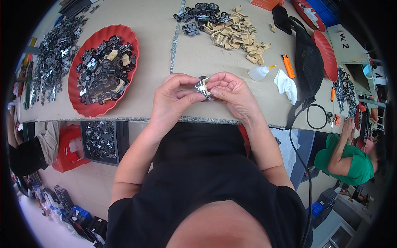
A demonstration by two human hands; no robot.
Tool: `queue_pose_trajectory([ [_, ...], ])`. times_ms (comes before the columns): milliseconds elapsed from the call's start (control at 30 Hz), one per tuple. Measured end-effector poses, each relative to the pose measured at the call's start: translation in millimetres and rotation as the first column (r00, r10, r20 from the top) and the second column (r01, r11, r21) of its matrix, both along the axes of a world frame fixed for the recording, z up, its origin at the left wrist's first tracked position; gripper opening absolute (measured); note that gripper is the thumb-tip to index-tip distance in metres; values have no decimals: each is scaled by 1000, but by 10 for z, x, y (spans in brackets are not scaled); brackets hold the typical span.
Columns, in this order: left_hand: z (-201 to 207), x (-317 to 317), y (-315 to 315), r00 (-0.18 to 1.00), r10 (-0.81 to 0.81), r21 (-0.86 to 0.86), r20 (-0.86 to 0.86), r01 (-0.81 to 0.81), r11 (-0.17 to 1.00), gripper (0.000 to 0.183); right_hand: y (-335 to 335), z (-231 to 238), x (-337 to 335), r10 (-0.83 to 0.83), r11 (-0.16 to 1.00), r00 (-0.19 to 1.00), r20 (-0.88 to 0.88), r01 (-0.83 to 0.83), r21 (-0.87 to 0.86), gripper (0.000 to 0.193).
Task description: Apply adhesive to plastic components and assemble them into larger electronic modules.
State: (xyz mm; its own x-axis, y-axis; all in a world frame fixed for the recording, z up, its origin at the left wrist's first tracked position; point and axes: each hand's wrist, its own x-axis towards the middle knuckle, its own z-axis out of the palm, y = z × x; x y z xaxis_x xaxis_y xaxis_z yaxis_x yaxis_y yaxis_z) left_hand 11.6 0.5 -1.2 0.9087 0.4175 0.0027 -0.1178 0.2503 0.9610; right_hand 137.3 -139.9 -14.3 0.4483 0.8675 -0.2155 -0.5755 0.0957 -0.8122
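Over the table's near edge, my left hand and my right hand meet on a small toy vehicle part. It has silver and black surfaces, dark round ends and a beige piece on its right side. The left thumb and fingers pinch it from the left. On the right, my other thumb and fingertips close on the beige piece and partly cover it. Beyond the hands lies a pile of beige plastic parts, with black wheeled chassis heaped at its far left.
A red scalloped tray of black wheeled parts stands left, beside a big pile of black parts. To the right are a white squeeze bottle, an orange lighter, a white cloth and a black bag. A person in green sits far right.
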Motion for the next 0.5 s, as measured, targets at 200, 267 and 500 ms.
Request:
queue_pose_trajectory([
  [200,-67,-1,5,1000,4,30,31,-5,1000,28,-12,2,-5,43,998,987,156,-36,-46,22],
  [267,-81,-15,-15,999,34,68,31,-36,997,28,-10,6,-20,43,998,974,223,-33,-49,24],
  [500,-196,-17,-59,991,118,154,56,-125,980,27,0,-49,-189,-59,998,708,704,66,18,36],
])
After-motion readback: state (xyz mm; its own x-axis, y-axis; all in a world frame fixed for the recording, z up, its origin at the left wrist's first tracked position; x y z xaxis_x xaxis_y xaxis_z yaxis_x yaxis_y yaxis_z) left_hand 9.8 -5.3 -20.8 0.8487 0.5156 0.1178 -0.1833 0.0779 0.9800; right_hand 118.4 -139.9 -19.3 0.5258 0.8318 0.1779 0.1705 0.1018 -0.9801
